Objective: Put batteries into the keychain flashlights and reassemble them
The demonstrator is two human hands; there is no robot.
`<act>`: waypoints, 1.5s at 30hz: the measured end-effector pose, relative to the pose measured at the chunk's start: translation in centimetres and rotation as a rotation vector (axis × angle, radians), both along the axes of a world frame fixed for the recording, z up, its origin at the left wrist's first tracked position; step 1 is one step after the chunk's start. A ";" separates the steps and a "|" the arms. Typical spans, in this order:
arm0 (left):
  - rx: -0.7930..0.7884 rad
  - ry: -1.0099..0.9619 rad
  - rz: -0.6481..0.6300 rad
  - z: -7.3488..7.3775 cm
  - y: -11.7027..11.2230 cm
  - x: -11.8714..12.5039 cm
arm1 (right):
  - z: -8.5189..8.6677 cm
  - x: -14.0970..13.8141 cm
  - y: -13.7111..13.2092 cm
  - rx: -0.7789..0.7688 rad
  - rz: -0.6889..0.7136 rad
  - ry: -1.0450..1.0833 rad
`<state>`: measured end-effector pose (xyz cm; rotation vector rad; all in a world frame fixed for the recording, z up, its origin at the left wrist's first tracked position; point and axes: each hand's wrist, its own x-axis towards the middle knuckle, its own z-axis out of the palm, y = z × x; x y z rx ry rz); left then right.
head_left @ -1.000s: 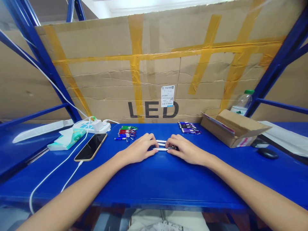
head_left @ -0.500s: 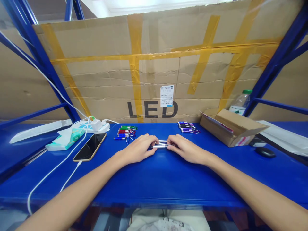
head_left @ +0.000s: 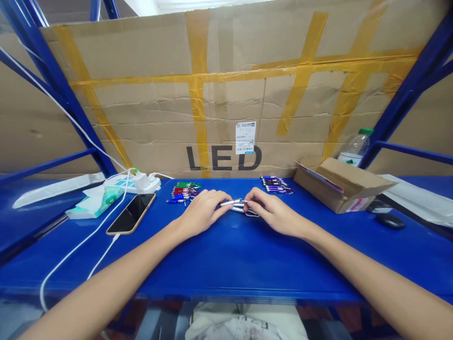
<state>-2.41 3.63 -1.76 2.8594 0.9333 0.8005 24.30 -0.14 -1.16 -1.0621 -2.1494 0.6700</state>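
Observation:
My left hand [head_left: 203, 210] and my right hand [head_left: 271, 210] meet over the middle of the blue table [head_left: 230, 255]. Both pinch a small bunch of silver keychain flashlights [head_left: 234, 204], held a little above the tabletop, with a wire clip hanging at the right end. A pile of red, green and blue keychain flashlights [head_left: 184, 191] lies to the left of my left hand. A row of purple ones [head_left: 276, 185] lies behind my right hand.
A phone [head_left: 131, 213] on a white cable lies at the left, beside a tissue pack [head_left: 95, 200] and a power strip [head_left: 136, 182]. An open cardboard box [head_left: 339, 184], a bottle [head_left: 354, 148] and a black mouse [head_left: 389, 220] are at the right. Taped cardboard [head_left: 226, 94] walls the back.
Both hands have drawn closer together and lifted the silver flashlights off the table, gathering them into a bunch. The camera has tilted slightly.

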 end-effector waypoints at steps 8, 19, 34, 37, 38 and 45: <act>-0.015 0.011 0.022 0.2 -0.4 0.0 | -0.5 0.3 0.5 -0.054 0.048 0.112; -0.204 0.104 -0.005 0.3 -1.0 0.3 | -0.7 0.0 0.4 0.095 0.099 -0.158; -0.103 0.056 -0.023 0.2 -0.8 0.3 | -1.1 0.7 0.6 0.242 -0.001 -0.272; -0.075 0.046 -0.026 0.3 -0.8 0.2 | -1.0 0.8 0.6 0.281 0.039 -0.261; -0.062 0.042 -0.027 0.3 -0.8 0.2 | -1.0 0.8 0.6 0.300 0.048 -0.256; -0.028 0.029 -0.047 0.1 -0.8 0.3 | -0.7 0.4 0.4 0.279 0.016 -0.216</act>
